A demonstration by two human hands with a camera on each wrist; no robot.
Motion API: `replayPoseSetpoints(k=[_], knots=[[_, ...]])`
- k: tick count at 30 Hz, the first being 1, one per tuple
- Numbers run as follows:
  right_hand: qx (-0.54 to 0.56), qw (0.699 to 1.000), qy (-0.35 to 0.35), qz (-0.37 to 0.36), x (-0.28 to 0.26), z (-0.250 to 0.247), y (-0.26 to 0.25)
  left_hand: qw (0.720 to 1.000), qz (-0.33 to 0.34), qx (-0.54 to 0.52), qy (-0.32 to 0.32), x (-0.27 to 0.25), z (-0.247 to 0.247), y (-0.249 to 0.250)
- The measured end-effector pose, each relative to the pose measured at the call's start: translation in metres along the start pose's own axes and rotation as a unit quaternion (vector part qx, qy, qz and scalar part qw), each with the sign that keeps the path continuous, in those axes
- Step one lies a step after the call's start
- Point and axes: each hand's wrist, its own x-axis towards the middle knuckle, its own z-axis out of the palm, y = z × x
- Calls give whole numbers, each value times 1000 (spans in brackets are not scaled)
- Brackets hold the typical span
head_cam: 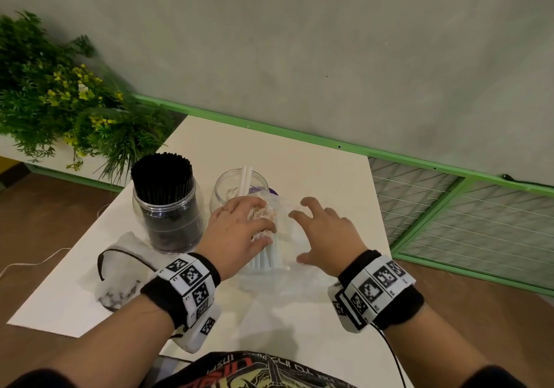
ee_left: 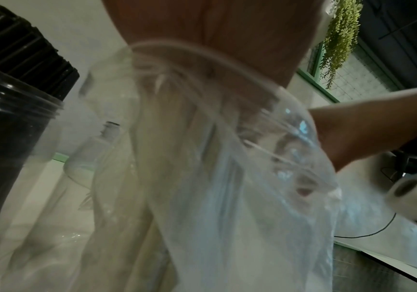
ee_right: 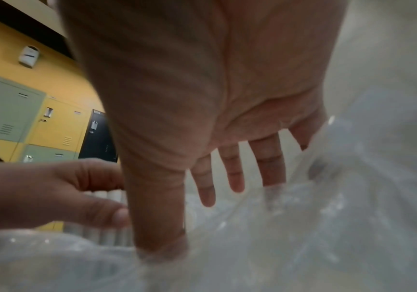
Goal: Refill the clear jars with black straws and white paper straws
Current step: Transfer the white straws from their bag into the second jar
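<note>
Black straws [head_cam: 162, 174] already packed full in the left jar [head_cam: 168, 207]. Just right of it, second jar [head_cam: 239, 186] with only two white straws [head_cam: 245, 177]. In front of that jar, left hand [head_cam: 239, 231] gripping a bundle of white straws [head_cam: 263, 255] half inside a plastic bag [head_cam: 287, 237]; right hand [head_cam: 326, 234] spread loose on the bag. White refill mostly left.

The left hand [head_cam: 238, 231] covered most of the white paper straws [head_cam: 265, 257]; its fingers [head_cam: 263, 227] hid their count. The left wrist view was blurred.
</note>
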Motion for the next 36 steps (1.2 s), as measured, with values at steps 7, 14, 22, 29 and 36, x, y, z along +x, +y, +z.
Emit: replayPoseSetpoints(k=[7, 14, 22, 29, 36], knots=[[68, 995, -44, 51, 4, 39, 2, 1000, 11, -1, 0, -4, 0, -1], [259, 960, -72, 73, 18, 61, -13, 1000, 12, -8, -15, -3, -4, 2], [283, 955, -13, 88, 24, 69, -36, 988, -105, -114, -25, 5, -12, 8], [287, 954, 14, 84, 21, 81, -42, 934, -228, -267, -58, 24, -25, 0], [291, 954, 26, 69, 23, 82, -39, 942, -191, -250, -118, 28, -34, -7]])
